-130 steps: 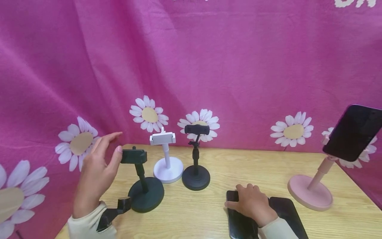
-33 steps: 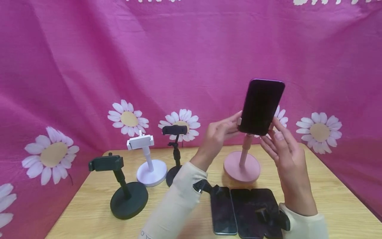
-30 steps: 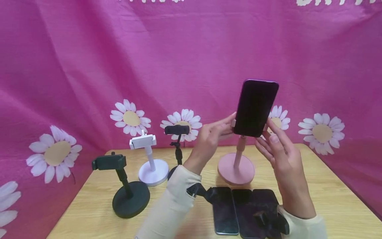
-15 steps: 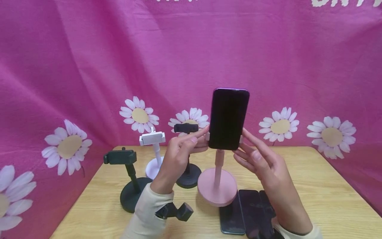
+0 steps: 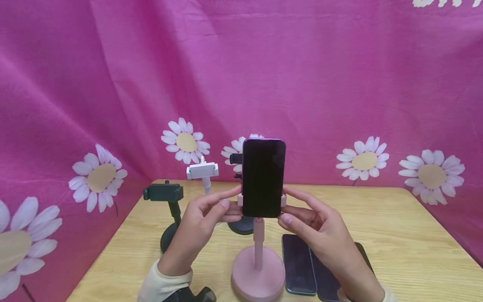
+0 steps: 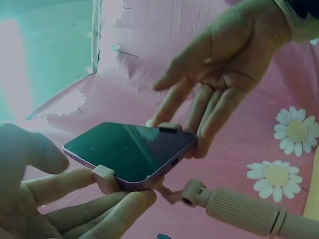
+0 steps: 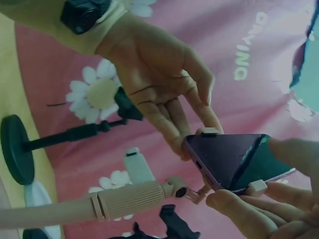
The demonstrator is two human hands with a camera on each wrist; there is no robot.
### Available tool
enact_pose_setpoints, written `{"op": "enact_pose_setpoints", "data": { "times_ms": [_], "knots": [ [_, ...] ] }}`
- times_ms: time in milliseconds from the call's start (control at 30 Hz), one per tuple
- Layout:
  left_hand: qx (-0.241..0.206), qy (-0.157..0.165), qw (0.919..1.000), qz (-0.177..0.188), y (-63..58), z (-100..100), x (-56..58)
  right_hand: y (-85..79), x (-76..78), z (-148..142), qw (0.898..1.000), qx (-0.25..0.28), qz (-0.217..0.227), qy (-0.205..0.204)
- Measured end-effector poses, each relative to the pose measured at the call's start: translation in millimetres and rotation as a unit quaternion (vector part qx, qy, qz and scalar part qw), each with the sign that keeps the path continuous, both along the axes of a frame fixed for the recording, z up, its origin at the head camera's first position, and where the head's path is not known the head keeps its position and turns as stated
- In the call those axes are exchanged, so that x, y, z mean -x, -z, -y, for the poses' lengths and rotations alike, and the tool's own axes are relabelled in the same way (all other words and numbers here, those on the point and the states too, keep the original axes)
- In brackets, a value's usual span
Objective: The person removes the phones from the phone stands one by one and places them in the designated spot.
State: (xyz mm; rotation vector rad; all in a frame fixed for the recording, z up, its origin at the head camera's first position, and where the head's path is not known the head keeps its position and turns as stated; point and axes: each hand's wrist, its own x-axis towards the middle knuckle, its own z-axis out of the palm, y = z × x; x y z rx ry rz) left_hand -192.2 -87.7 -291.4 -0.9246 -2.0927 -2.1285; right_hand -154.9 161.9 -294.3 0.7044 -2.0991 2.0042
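Observation:
A dark-screened phone (image 5: 263, 178) with a purple edge stands upright in the clamp of a pink phone stand (image 5: 258, 272). My left hand (image 5: 200, 226) touches the left side of the clamp with extended fingers, some reaching behind the phone. On the other side, my right hand (image 5: 320, 226) has its fingers laid along the right clamp arm and under the phone's lower edge. Both thumbs lie off the clamp; the right one is close to the phone's lower corner. The left wrist view shows the clamp's end (image 6: 103, 178) gripping the phone's edge.
A dark green stand (image 5: 164, 192), a white stand (image 5: 202, 170) and a black stand (image 5: 235, 158) stand behind the hands, partly covered. Phones lie flat at right: one phone (image 5: 299, 264) shows fully, others sit under my right forearm. A pink daisy cloth (image 5: 320, 84) hangs behind the table.
Earlier, my right hand rested on the flat phones and my left was at the dark green stand. Both hands then reached the pink stand, which has come left and nearer with its phone.

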Motion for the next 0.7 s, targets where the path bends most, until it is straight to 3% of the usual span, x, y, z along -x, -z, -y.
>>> {"op": "enact_pose_setpoints", "data": {
  "times_ms": [167, 333, 533, 700],
  "knots": [
    [0.025, -0.030, 0.9981, 0.049, 3.5, 9, -6.0, 6.2, -1.5, 8, 0.999, -0.019, 0.021, 0.030],
    [0.046, -0.054, 0.9955, 0.063, 3.8, 11, -10.2, 7.6, -3.7, 13, 0.997, -0.039, 0.034, 0.056],
    [0.121, -0.109, 0.9852, 0.053, 2.1, 11, -17.0, 6.8, -7.9, 16, 0.993, -0.061, 0.076, 0.061],
    [0.174, -0.144, 0.9740, 0.013, 0.3, 11, -22.7, 6.2, -12.3, 17, 0.992, -0.097, 0.069, 0.045]
  ]
}}
